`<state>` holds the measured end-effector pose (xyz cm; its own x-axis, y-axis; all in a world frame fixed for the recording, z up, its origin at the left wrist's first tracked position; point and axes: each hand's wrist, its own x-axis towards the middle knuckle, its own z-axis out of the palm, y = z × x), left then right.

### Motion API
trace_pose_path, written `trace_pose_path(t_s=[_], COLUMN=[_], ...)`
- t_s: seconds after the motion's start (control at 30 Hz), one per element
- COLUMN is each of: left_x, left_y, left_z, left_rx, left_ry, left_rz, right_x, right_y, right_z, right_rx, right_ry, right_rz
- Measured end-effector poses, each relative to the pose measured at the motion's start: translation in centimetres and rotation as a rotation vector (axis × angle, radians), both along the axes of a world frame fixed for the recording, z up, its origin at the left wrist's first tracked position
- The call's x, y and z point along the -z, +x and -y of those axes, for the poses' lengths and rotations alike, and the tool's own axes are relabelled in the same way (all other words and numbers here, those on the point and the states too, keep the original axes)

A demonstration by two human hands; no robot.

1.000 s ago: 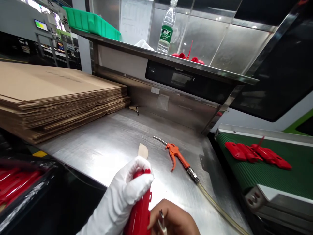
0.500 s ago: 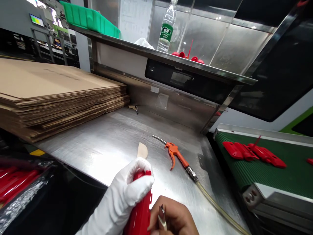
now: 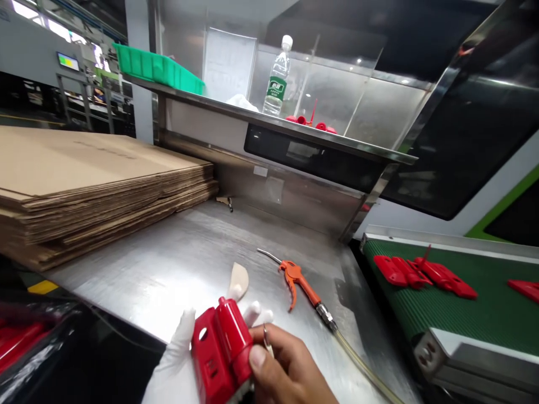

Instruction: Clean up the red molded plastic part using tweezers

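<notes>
The red plastic part point(image 3: 221, 350) has turned flat-side up since the earlier frame. The gloved left hand point(image 3: 177, 365) cradles it; the bare right hand point(image 3: 286, 370) grips its right edge, pinching a small blade point(image 3: 266, 336), above the counter point(image 3: 168, 269). Farther right lies an orange air gun point(image 3: 298, 280).

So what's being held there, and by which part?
A red plastic part, cradled from beneath by the gloved left hand; the bare right hand presses its thumb on the part's right side and also holds a small metal tool.
</notes>
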<state>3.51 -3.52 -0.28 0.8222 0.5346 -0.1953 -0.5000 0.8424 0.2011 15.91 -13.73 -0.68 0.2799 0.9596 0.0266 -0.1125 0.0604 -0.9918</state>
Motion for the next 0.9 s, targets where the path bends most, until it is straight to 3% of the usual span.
trace_pose_path(t_s=[0.1, 0.23, 0.4, 0.57, 0.7, 0.77, 0.9], left_x=[-0.2, 0.4, 2.2, 3.0, 3.2, 3.3, 3.6], left_y=[0.0, 0.1, -0.2, -1.6, -2.7, -3.3, -4.4], left_z=[-0.3, -1.1, -2.2, -2.9, -3.2, -3.6, -4.2], left_rx=[-0.133, -0.276, -0.228, -0.093, -0.114, -0.152, -0.214], left_ry=[-0.064, 0.104, 0.247, 0.351, 0.397, 0.404, 0.424], left_rz=[-0.164, -0.353, -0.241, -0.175, -0.176, -0.192, -0.210], right_x=[-0.1, 0.4, -0.9, -3.5, -4.0, -3.3, -0.9], right_y=[2.9, 4.3, 2.9, 1.4, 0.1, -0.9, -3.4], right_z=[-0.4, -1.7, -4.2, -10.0, -13.0, -12.1, -7.0], right_rx=[0.078, 0.262, 0.309, 0.288, 0.246, 0.237, 0.265], right_ry=[-0.180, -0.375, -0.501, -0.595, -0.606, -0.576, -0.446], right_rz=[0.367, 0.777, 1.253, 1.332, 1.340, 1.341, 1.339])
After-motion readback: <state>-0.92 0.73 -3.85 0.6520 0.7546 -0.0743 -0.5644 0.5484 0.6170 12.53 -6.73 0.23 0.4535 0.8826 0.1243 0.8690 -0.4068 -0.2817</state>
